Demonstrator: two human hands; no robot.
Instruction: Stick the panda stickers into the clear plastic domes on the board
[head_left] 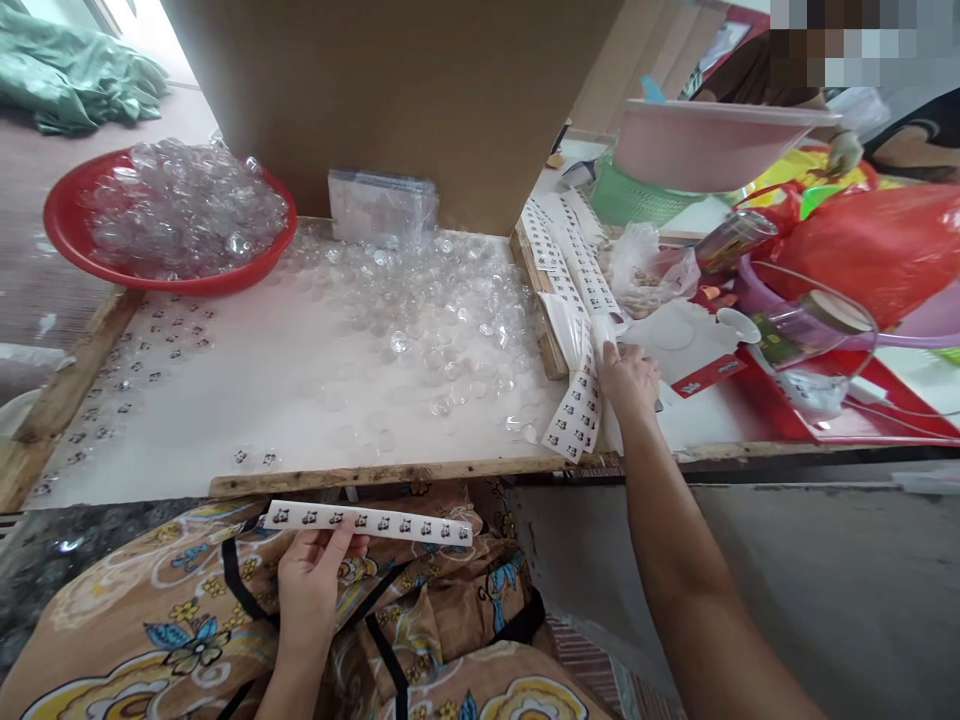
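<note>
My left hand [322, 560] pinches a narrow white strip [409, 524] printed with a row of small black panda stickers, held over my lap below the table edge. Out to the right, my right hand [631, 380] rests beside long sticker sheets [574, 410] that hang over a wooden rail; its fingers are curled, and what is under them is hidden. Many clear round plastic pieces [450, 320] lie scattered on the white tabletop [255, 370]. Along the left side, several clear pieces [176, 330] carry panda stickers.
A red basin [64, 225] heaped with clear pieces stands at the left. Behind are a tall cardboard box [390, 90] and a plastic packet [382, 205]. Pink tub [705, 145], red tray [795, 405] and red bag [877, 250] crowd the right. Another person's gloved hand [845, 152] shows beyond.
</note>
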